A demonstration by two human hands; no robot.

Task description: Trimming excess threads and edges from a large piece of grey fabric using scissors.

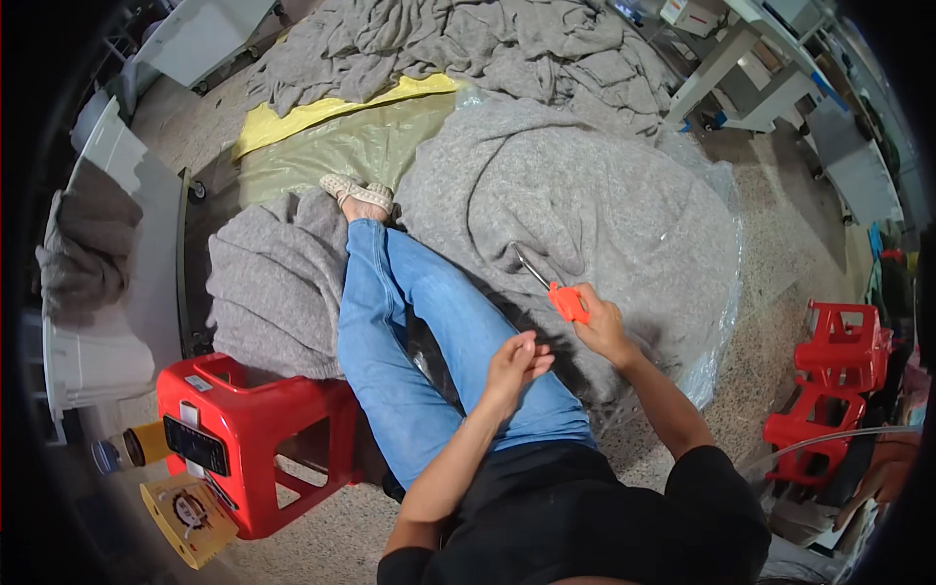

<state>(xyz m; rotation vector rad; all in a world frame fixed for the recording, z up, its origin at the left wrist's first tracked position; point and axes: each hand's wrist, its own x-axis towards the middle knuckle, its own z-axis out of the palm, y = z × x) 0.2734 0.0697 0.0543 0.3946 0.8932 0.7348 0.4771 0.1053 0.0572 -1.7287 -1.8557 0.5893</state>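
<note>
My right hand (pixel 602 330) is closed around the orange handle of a slim metal-ended tool (pixel 567 301). Its dark, narrow shaft points up and left, with the tip against the large grey knitted fabric (pixel 624 205) spread over clear plastic. Whether the tool has one blade or two, I cannot tell. Just above my thigh in blue jeans (pixel 439 283), my left hand (pixel 517 366) is loosely curved with its fingers somewhat apart and nothing visible in it. Another folded grey knitted piece (pixel 273 283) lies to the left of my legs.
A red plastic stool (pixel 244 385) at left carries a phone (pixel 196 446); a yellow box (pixel 188 517) is beside it. Further left is a white wheeled bin (pixel 107 331). More grey fabric (pixel 458 44) is heaped at the far side. Red stools (pixel 814 429) stand at right.
</note>
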